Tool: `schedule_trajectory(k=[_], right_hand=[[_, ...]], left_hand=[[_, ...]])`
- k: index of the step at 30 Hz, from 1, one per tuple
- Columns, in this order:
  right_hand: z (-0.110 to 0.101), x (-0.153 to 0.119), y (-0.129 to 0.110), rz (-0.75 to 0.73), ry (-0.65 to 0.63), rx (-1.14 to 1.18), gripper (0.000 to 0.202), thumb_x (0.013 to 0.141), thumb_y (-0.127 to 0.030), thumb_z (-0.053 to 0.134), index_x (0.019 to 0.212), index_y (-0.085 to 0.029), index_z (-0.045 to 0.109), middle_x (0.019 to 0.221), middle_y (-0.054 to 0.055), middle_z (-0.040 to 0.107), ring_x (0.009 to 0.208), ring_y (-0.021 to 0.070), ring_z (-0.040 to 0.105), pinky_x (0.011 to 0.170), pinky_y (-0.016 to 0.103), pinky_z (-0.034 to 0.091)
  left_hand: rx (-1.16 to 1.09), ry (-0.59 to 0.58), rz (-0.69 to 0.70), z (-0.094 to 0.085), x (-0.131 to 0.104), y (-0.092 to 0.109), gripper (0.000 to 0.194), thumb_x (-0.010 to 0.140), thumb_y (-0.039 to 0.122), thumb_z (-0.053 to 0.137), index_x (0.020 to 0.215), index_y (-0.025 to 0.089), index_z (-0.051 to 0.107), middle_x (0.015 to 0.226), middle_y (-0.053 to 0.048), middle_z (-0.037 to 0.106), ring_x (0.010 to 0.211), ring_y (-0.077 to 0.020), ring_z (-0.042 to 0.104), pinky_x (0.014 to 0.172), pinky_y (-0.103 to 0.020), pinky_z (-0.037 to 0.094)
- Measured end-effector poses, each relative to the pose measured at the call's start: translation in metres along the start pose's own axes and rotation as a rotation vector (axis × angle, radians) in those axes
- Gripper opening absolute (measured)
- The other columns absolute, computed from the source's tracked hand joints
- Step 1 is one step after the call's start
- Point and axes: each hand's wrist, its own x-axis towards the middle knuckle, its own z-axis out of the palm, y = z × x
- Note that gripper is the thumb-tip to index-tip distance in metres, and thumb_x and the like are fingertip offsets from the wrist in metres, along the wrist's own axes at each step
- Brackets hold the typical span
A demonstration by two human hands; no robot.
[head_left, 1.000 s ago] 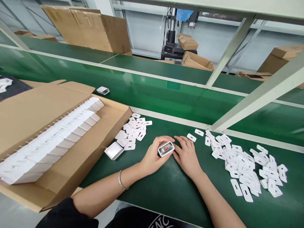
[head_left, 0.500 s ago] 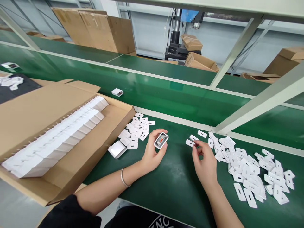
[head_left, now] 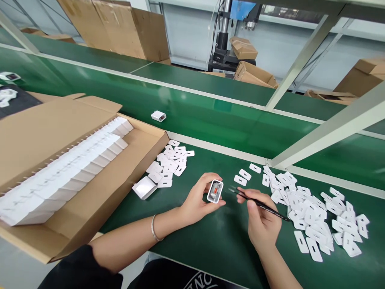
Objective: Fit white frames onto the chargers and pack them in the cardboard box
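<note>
Between the thumb and fingers of my left hand (head_left: 200, 200) is a small white plastic housing (head_left: 215, 191). Its open end faces me, showing an orange-red part and other components inside. My right hand (head_left: 264, 218) is closed on black tweezers (head_left: 261, 204), whose tips point left toward the housing, a short gap away from it. Just beyond the tweezers lie a few white slotted plates (head_left: 240, 180) on the green bench. To the right of my right hand spreads a heap of the same slotted plates (head_left: 309, 208).
An open cardboard box (head_left: 144, 156) on the left holds a row of white housings (head_left: 66, 168). Beside it lie another pile of white plates (head_left: 168, 164) and a loose white housing (head_left: 144, 188). One more housing (head_left: 158, 116) sits on the green conveyor (head_left: 192, 112). A metal post (head_left: 331, 124) slants up at right.
My right hand has drawn back toward me from the loose plates, and the tweezers now show in it. My left hand has moved right and nearer me with the housing.
</note>
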Motion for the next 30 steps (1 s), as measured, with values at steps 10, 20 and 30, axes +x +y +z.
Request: schedule_trajectory(k=[10, 20, 30], right_hand=[[0.0067, -0.0081, 0.0006, 0.063, -0.237, 0.137, 0.025, 0.099, -0.013, 0.061, 0.111, -0.030, 0.075, 0.102, 0.006, 0.070, 0.090, 0.0189, 0.071, 0.080, 0.038, 0.067], [0.0065, -0.0087, 0.0028, 0.073, -0.237, 0.097, 0.023, 0.100, -0.014, 0.060, 0.110, -0.029, 0.074, 0.104, 0.006, 0.068, 0.087, 0.0183, 0.070, 0.073, 0.034, 0.061], [0.0057, -0.0086, 0.0033, 0.010, -0.255, 0.103, 0.028, 0.099, -0.010, 0.060, 0.113, -0.030, 0.074, 0.105, 0.005, 0.069, 0.095, 0.0187, 0.069, 0.084, 0.036, 0.062]], left_hand=[[0.037, -0.032, 0.079, -0.0007, 0.0009, -0.0028, 0.055, 0.091, 0.032, 0.080, 0.138, 0.032, 0.052, 0.129, -0.011, 0.054, 0.102, -0.0233, 0.070, 0.079, -0.035, 0.065], [0.026, -0.046, 0.033, -0.0012, 0.0002, -0.0025, 0.053, 0.092, 0.032, 0.079, 0.137, 0.032, 0.051, 0.130, -0.010, 0.052, 0.088, -0.0189, 0.073, 0.079, -0.038, 0.066], [0.017, -0.051, 0.032, -0.0018, 0.0021, 0.0010, 0.051, 0.093, 0.033, 0.078, 0.136, 0.031, 0.052, 0.128, -0.008, 0.052, 0.093, -0.0180, 0.071, 0.080, -0.034, 0.064]])
